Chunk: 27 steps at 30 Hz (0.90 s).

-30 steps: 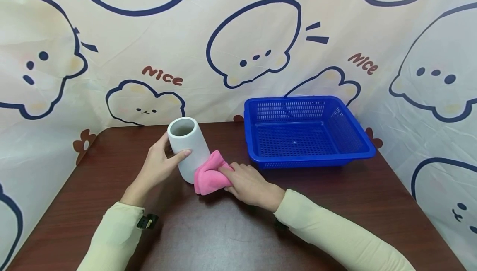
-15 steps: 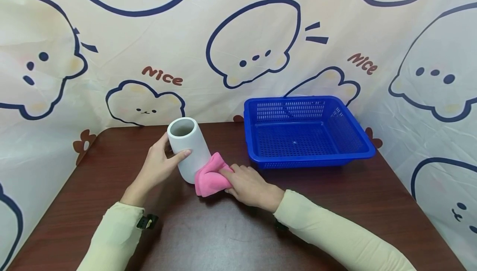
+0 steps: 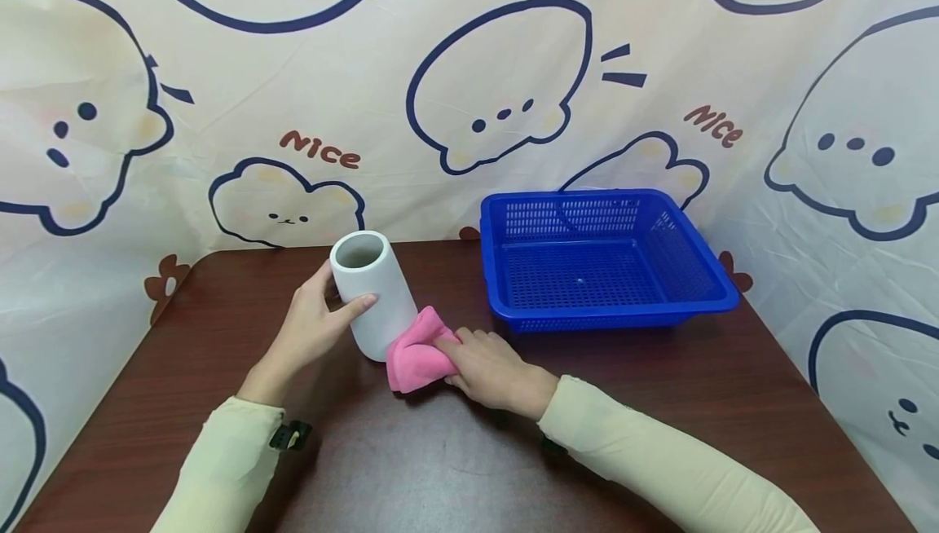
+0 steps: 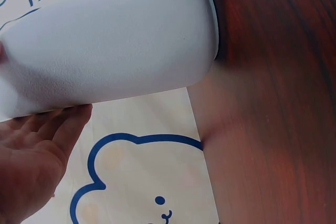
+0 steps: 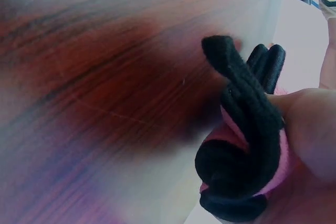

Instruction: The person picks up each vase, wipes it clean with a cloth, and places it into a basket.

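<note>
A smooth pale grey-white vase (image 3: 391, 301), open at the top and wider towards its base, leans slightly over the table. My left hand (image 3: 308, 323) grips its upper left side, thumb across the front and fingers behind. In the left wrist view the vase (image 4: 121, 40) fills the upper part, with the hand (image 4: 34, 166) beneath it. My right hand (image 3: 495, 374) pinches a bunched pink cloth (image 3: 420, 358) right at the vase's lower right side. The right wrist view reveals black parts on the folded cloth (image 5: 257, 145).
A blue plastic basket (image 3: 616, 313) with mesh walls and floor stands at the back right of the dark brown table (image 3: 411, 468). A cream curtain (image 3: 257, 93) with cartoon drawings hangs around the back and sides.
My right hand and the pink cloth have slid slightly down and to the right along the vase's lower side. The left hand and vase have stayed almost still.
</note>
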### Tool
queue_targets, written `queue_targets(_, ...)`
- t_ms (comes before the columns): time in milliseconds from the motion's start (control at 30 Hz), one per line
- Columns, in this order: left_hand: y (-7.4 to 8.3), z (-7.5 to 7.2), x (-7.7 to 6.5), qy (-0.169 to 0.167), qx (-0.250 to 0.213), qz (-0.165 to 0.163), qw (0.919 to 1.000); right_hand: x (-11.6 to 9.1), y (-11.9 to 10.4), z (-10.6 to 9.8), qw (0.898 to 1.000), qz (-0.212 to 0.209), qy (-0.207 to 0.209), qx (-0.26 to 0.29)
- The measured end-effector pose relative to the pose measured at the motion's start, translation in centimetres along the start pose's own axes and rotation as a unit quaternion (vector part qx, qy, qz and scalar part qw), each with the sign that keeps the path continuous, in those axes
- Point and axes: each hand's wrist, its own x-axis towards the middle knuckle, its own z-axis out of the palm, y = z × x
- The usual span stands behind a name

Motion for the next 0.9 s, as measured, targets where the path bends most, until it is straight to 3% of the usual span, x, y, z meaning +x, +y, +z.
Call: queue_targets(900, 0.02, 0.05, -0.03, -0.002, -0.001, -0.008, 1.0, -0.27, -0.05, 0.53, 1.0, 0.016, -0.018, -0.004)
